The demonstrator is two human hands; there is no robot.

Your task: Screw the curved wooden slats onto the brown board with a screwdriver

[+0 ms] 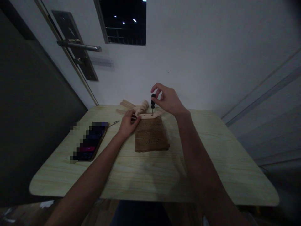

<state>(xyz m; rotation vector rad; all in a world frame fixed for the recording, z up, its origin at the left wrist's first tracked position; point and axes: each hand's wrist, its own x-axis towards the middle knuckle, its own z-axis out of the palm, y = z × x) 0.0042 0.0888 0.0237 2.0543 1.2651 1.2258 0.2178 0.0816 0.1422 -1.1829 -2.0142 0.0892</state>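
My right hand (166,98) grips the black handle of a small screwdriver (153,102), which stands upright. Its tip meets a hole or screw in a pale wooden strip (150,115). A brown slatted wooden piece with small cut-out patterns (152,135), perhaps a folding fan, spreads from that strip toward me. My left hand (129,124) has its fingers curled at the strip's left end, holding it on the table. Behind that hand lie pale wooden parts (128,104) and a rounded, ridged wooden piece (144,106).
The light wood-grain table (141,179) stands against a white door with a metal handle (80,46) and a dark window (125,22). A phone (92,141), partly pixelated, lies at the left. Beside it is a thin metal tool or bit (114,123).
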